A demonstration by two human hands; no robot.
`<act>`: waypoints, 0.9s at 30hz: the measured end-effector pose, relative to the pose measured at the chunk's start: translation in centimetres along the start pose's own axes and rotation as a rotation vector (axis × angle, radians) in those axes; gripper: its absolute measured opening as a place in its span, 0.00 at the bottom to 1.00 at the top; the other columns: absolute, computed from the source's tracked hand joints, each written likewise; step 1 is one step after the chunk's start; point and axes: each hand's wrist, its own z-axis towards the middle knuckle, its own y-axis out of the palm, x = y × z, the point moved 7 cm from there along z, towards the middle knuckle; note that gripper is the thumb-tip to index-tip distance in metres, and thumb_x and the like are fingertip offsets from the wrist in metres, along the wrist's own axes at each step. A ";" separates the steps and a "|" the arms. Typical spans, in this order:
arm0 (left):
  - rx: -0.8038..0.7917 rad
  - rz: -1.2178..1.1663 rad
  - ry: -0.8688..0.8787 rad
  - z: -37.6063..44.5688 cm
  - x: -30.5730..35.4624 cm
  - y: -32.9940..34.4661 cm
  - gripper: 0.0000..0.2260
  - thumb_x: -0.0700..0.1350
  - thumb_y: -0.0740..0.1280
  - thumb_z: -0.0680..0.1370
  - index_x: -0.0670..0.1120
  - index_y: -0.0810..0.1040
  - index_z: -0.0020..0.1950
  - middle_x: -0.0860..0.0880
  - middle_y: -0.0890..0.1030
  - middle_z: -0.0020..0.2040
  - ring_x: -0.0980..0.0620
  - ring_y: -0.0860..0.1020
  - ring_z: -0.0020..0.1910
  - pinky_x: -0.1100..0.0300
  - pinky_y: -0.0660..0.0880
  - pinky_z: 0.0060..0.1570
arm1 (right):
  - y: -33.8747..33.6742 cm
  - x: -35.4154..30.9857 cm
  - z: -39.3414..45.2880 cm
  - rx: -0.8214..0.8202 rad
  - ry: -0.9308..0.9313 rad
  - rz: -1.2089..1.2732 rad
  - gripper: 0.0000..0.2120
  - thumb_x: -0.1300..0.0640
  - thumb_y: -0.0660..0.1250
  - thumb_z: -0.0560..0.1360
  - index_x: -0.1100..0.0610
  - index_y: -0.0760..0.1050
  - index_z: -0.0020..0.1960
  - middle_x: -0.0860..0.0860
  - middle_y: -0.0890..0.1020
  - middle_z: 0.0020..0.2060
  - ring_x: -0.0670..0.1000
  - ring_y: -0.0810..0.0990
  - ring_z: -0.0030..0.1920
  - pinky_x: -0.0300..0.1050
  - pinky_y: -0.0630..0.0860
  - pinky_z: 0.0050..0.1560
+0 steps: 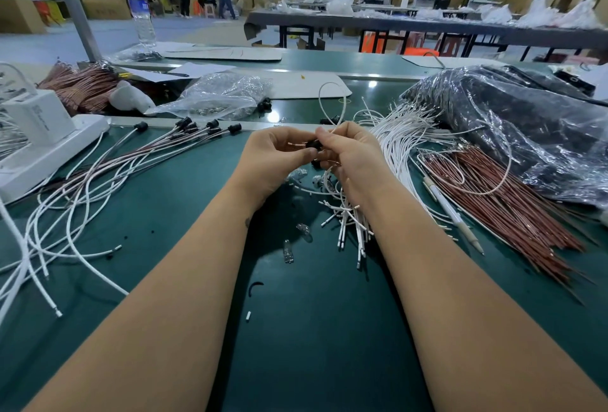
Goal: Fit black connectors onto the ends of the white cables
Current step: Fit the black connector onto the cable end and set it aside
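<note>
Connector, black, sits mid-frame above the bench, pinched between left hand and right hand, whose grip also clamps the looping white cable, apparently to steady both for mating.

Hands mid-table, holding connector. Finished cables left; box far left. Loose cables right, bag beyond. Bottle far left.

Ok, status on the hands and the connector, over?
Left hand and right hand both pinching one black connector. White cable loops up from it. Nothing in the way.
</note>
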 end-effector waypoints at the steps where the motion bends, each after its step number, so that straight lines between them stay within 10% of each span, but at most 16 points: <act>1: 0.010 0.032 0.017 0.0 0.1 0.0 0.11 0.31 0.71 0.72 0.45 0.82 0.49 0.52 0.85 0.40 0.59 0.82 0.39 0.67 0.77 0.43 | 0.0 0.0 0.1 0.014 -0.008 -0.043 0.12 0.64 0.68 0.76 0.57 0.69 0.37 0.56 0.75 0.35 0.51 0.74 0.31 0.43 0.70 0.33; 9: 0.008 0.479 0.184 -0.2 1.4 0.5 0.07 0.36 0.69 0.75 0.44 0.85 0.50 0.47 0.85 0.40 0.47 0.83 0.41 0.49 0.79 0.48 | -0.4 0.2 0.2 0.005 -0.006 -0.131 0.08 0.71 0.68 0.73 0.60 0.72 0.45 0.57 0.78 0.36 0.55 0.78 0.37 0.45 0.74 0.38; 16: 0.179 0.773 0.218 0.3 1.6 -2.4 0.08 0.40 0.64 0.80 0.43 0.83 0.49 0.45 0.84 0.41 0.48 0.77 0.35 0.54 0.76 0.41 | -1.6 -1.5 -0.1 0.072 -0.109 -0.079 0.06 0.69 0.67 0.74 0.59 0.75 0.44 0.54 0.78 0.41 0.49 0.77 0.41 0.39 0.76 0.41; 20: 0.521 1.102 0.046 0.0 0.9 -7.5 0.11 0.43 0.62 0.80 0.44 0.83 0.53 0.43 0.83 0.47 0.41 0.76 0.50 0.52 0.67 0.52 | -3.8 -2.0 0.1 0.233 -0.138 0.223 0.08 0.70 0.66 0.75 0.59 0.75 0.42 0.53 0.78 0.39 0.48 0.76 0.39 0.38 0.76 0.39; 24: 0.539 1.168 -0.246 -0.8 -1.0 -9.2 0.11 0.40 0.62 0.76 0.46 0.83 0.53 0.42 0.77 0.56 0.39 0.65 0.61 0.50 0.62 0.57 | -3.1 -1.2 0.2 0.222 -0.100 0.207 0.09 0.71 0.67 0.74 0.59 0.75 0.41 0.53 0.78 0.36 0.47 0.77 0.36 0.37 0.76 0.38; 27: 0.508 1.166 -0.017 -0.3 0.4 -7.2 0.15 0.38 0.62 0.75 0.45 0.80 0.59 0.42 0.77 0.60 0.40 0.65 0.64 0.49 0.60 0.62 | -1.8 -0.7 0.3 0.115 -0.069 0.101 0.08 0.71 0.69 0.73 0.60 0.75 0.40 0.54 0.79 0.36 0.49 0.78 0.36 0.38 0.78 0.39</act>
